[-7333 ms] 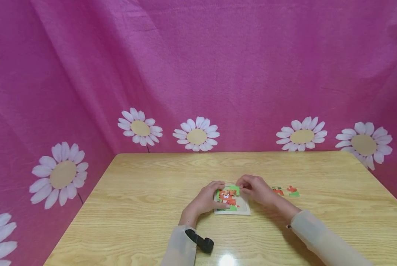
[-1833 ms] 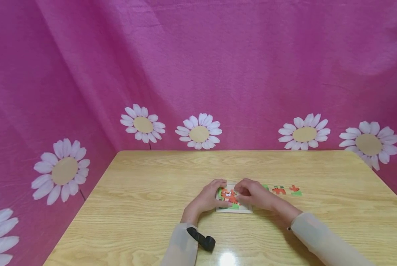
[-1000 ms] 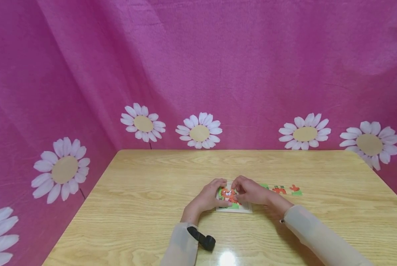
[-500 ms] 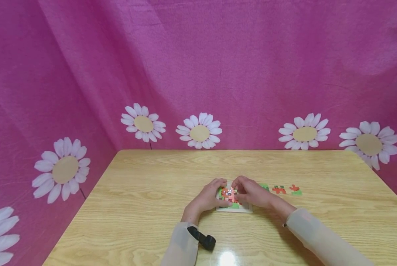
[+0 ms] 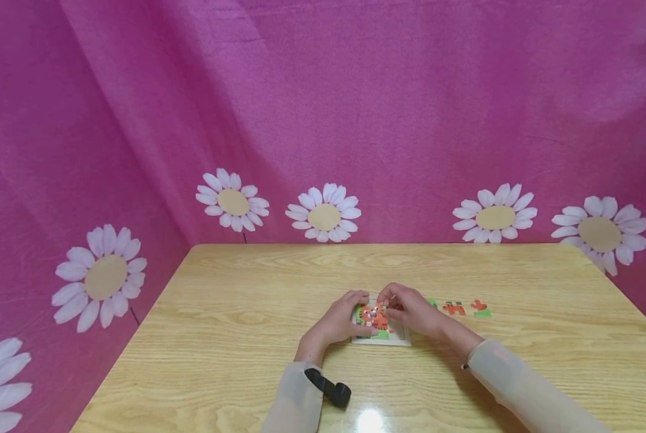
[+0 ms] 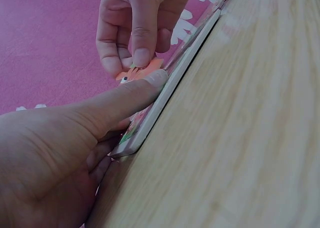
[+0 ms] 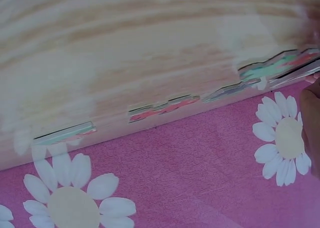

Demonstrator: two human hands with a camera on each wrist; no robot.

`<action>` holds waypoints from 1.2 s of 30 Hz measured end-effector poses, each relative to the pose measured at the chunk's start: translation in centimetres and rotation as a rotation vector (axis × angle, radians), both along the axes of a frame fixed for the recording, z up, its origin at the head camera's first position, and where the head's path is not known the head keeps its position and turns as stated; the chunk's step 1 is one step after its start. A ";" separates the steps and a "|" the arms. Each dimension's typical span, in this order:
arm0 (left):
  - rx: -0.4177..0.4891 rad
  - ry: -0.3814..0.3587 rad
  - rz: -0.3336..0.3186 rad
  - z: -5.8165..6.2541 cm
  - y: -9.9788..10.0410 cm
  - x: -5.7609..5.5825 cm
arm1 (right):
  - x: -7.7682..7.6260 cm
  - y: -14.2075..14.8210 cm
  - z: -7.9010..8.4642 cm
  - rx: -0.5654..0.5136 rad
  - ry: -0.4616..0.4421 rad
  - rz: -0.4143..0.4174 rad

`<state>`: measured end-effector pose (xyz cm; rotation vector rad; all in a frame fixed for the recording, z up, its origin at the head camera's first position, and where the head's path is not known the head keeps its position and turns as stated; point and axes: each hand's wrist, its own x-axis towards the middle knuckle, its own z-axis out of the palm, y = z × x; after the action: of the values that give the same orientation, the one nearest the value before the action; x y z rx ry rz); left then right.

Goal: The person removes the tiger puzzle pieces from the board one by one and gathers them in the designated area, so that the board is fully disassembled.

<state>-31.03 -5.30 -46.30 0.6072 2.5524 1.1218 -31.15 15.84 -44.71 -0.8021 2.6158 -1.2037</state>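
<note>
My left hand (image 5: 335, 322) grips the left side of a small white-framed jigsaw puzzle tray (image 5: 390, 343), its thumb across the picture. In the left wrist view the thumb lies over the tray's rim (image 6: 165, 100), with the other fingers at the far edge. Over the tray, my right hand (image 5: 411, 311) pinches an orange puzzle piece (image 6: 150, 67) with a printed eye between thumb and fingers. That piece stands tilted up from the tiger picture. Green pieces lie in the tray around it, partly hidden by both hands.
Right of the tray, several loose pieces lie in a row on the wooden table (image 5: 247, 313): a green piece (image 5: 432, 303), an orange piece (image 5: 454, 309) and an orange-and-green piece (image 5: 481, 309). A pink curtain (image 5: 398, 120) with printed daisies stands behind the table.
Earlier the right hand was at the tray's upper right corner by a green piece; it has since moved left over the tiger picture. The orange piece there has turned and tilted. The left hand stays put.
</note>
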 end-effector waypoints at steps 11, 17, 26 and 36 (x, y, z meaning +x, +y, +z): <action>-0.009 0.003 -0.005 -0.1 0.2 -0.1 | 0.4 1.3 0.3 -0.013 0.039 -0.002; -0.016 0.011 -0.006 -0.1 0.1 -0.1 | 0.7 2.1 0.5 -0.015 0.043 -0.035; 0.001 0.002 -0.003 -0.2 0.2 0.0 | 1.6 3.5 0.8 -0.018 -0.004 -0.053; -0.005 0.009 -0.011 0.0 0.0 0.1 | 2.3 5.2 0.3 -0.063 -0.034 -0.052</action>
<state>-30.97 -5.29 -46.28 0.6255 2.5559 1.1119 -28.86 21.02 -44.38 -0.7224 2.5985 -1.3081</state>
